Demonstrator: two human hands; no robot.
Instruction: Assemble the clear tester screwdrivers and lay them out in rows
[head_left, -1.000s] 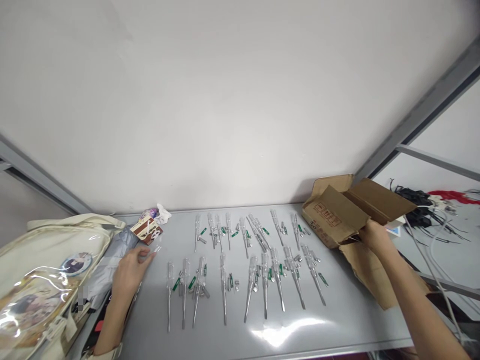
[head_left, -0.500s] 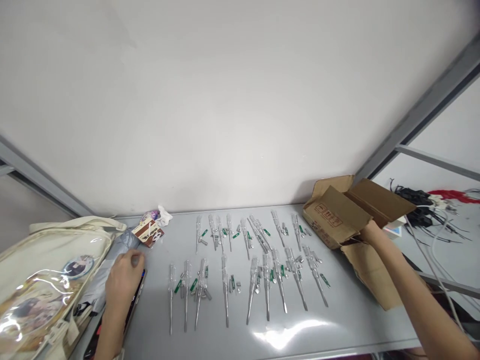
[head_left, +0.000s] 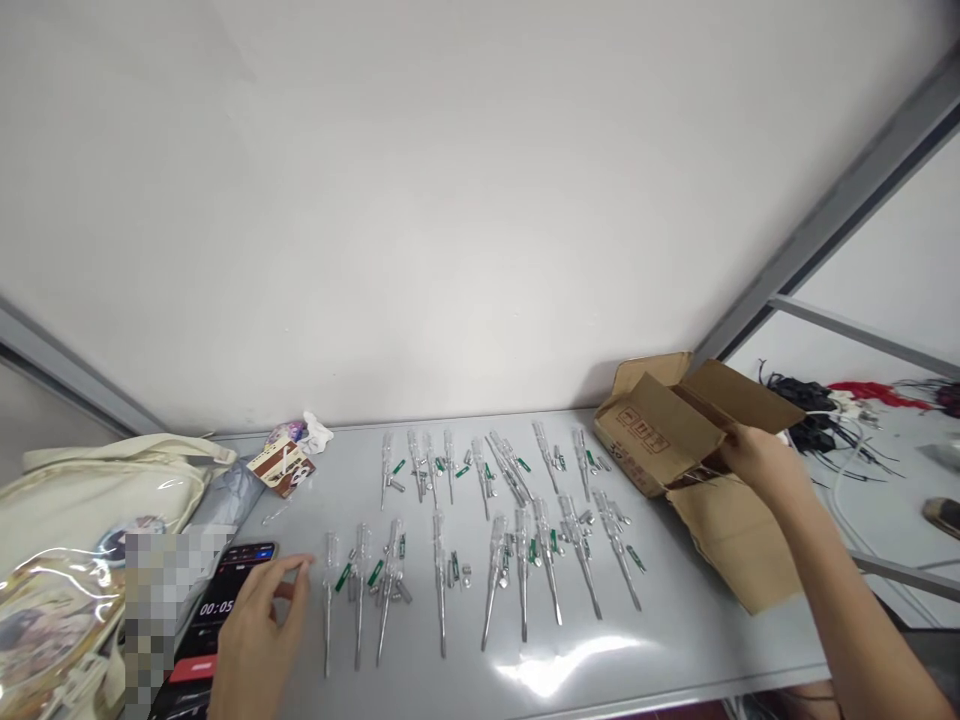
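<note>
My left hand (head_left: pixel 259 625) is over the right side of a phone (head_left: pixel 199 620) running a timer. Its thumb and index finger curl into a closed pinch beside the leftmost clear-handled screwdriver (head_left: pixel 328 590); anything between the tips is too small to make out. My right hand (head_left: pixel 761 465) is at the mouth of an open cardboard box (head_left: pixel 637 430), fingers bent inward and partly hidden by the flap. Thin shiny shafts show just below those fingertips. Between my hands lie two rows of similar screwdrivers (head_left: pixel 441 580), with small metal cylinders and green strips (head_left: pixel 636 558) beside them.
At left are a cream bag (head_left: pixel 112 470) and a grey plastic package (head_left: pixel 232 490). A brown card (head_left: pixel 281 468) and crumpled tissue (head_left: pixel 318 433) lie behind. Metal frame bars (head_left: pixel 847 210) rise at the right; beyond them are black cables (head_left: pixel 810 410).
My left hand has moved right and toward me, uncovering the phone screen. The right hand has drawn back and up a little at the box mouth. The view has shifted slightly.
</note>
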